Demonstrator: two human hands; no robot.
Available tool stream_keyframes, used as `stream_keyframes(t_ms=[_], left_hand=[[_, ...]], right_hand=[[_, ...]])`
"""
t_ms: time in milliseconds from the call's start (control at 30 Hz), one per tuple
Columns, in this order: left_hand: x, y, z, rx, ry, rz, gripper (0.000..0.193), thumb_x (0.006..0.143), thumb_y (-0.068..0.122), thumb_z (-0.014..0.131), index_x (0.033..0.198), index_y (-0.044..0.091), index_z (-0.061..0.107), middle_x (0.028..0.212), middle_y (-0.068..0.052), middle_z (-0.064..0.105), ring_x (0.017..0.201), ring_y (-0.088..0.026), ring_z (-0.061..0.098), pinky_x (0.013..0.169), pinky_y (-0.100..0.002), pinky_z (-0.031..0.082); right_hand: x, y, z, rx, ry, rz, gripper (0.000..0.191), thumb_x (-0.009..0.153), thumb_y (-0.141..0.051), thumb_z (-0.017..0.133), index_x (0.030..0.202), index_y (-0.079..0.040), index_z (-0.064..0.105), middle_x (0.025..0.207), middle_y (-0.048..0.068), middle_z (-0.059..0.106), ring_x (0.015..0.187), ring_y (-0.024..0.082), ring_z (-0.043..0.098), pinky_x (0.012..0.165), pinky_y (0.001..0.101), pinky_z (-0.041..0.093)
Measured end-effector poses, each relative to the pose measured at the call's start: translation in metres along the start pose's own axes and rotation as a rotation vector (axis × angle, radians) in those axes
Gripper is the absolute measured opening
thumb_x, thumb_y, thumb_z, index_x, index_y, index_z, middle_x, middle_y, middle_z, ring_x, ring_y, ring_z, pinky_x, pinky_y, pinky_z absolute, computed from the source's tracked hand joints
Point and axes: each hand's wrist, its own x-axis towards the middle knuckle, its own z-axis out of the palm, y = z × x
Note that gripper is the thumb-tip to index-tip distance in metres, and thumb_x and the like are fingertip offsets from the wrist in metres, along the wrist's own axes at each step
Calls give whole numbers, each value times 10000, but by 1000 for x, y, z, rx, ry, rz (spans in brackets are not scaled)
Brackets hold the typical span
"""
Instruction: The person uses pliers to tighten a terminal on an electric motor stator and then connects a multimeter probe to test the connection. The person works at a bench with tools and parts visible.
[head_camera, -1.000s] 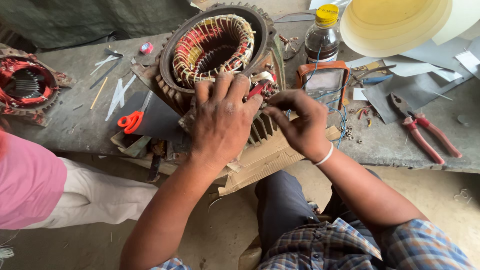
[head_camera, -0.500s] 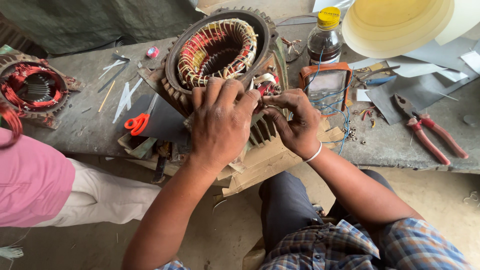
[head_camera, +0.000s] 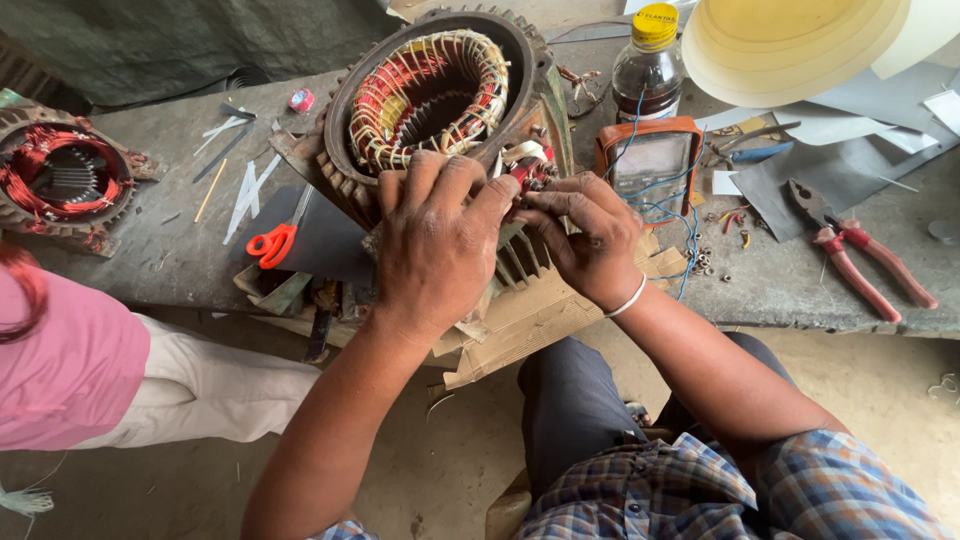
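The left hand (head_camera: 435, 245) lies palm-down over the near rim of the motor stator (head_camera: 440, 110), fingers curled and pressing on the finned housing, its fingertips at the red wire leads (head_camera: 527, 172). The right hand (head_camera: 590, 240) meets it from the right, thumb and fingers pinched on those same leads — a small bundle at the stator's near-right edge, whose exact run I cannot tell under the fingers. A white bangle (head_camera: 628, 298) circles the right wrist.

The stator stands on the grey counter (head_camera: 800, 280), tilted so its open bore faces up and toward the camera, its axis leaning away; red and yellow windings ring the bore. Just right of the stator sits an orange multimeter (head_camera: 652, 165), with a dark bottle (head_camera: 648, 65) behind it. Farther right lie red-handled pliers (head_camera: 860, 255). Left of the stator lie orange-handled scissors (head_camera: 280, 238), and well left — a second stator (head_camera: 60, 180) with red windings. A person in a pink top (head_camera: 60, 370) sits at the stator's near left.
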Motion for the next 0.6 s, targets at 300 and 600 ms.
stream_keyframes(t_ms=[300, 600], left_hand=[[3, 7, -2, -83, 38, -4, 181, 974, 200, 727, 1148, 152, 722, 1043, 7, 637, 1053, -235, 548, 892, -433, 377], [13, 8, 9, -11, -15, 75, 228, 1017, 141, 659, 1231, 173, 731, 1117, 15, 667, 1105, -193, 557, 938, -409, 367]], right_hand=[[8, 6, 5, -289, -50, -104, 320, 887, -176, 860, 765, -35, 600, 760, 125, 562, 701, 311, 573, 624, 413, 455], [-4, 17, -22, -217, -122, -42, 140, 899, -152, 729, 862, -57, 633, 816, 109, 562, 765, 317, 586, 672, 418, 471]])
